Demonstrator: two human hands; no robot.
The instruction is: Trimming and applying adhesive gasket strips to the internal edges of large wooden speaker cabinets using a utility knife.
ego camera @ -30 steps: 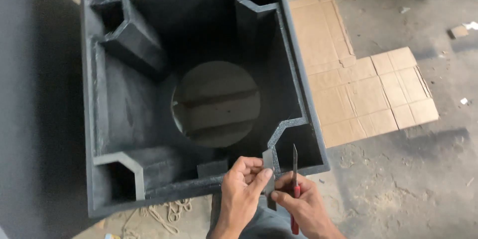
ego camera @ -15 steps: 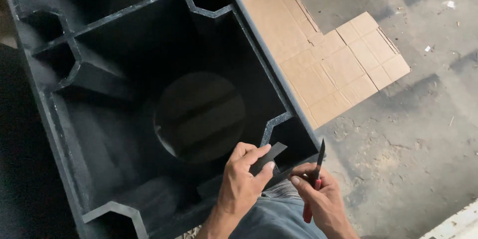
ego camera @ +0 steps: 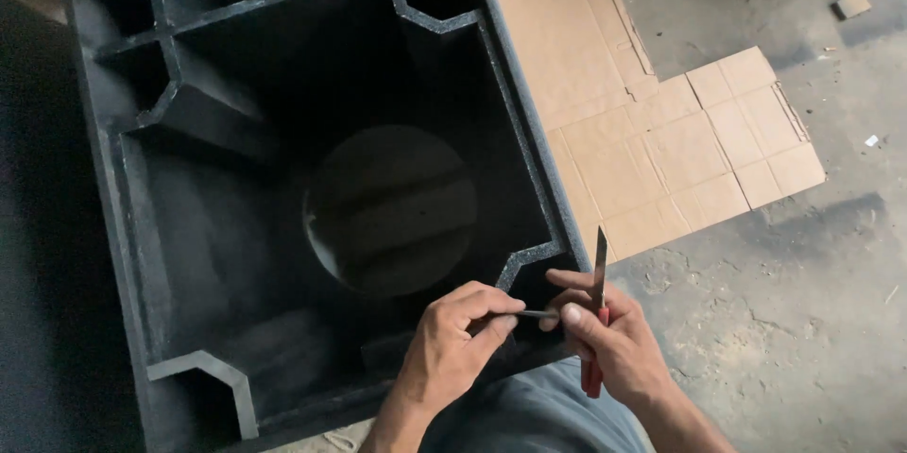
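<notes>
The big box (ego camera: 312, 179) looks like wood painted black. Its skin is matt and rough, with grey speckles along the top edges. The knife (ego camera: 599, 269) in the right hand (ego camera: 609, 344) has a thin metal blade that shines a little and a red handle that looks like smooth plastic. The flat cardboard (ego camera: 652, 122) on the right is brown, dull paper with fold lines. The floor (ego camera: 803, 321) is grey concrete, rough and cracked.

L hand (ego camera: 453, 344) pinches a thin dark strip (ego camera: 535, 314) at the near-right corner of a big black open box (ego camera: 104, 179) w/ angled inner braces and a round hole (ego camera: 390, 210) in its bottom. R hand (ego camera: 605, 340) grips a red-handled knife (ego camera: 597, 297), blade up, thumb touching the strip. Flattened cardboard (ego camera: 652, 122) lies on the concrete floor (ego camera: 803, 321) beside the box.
</notes>
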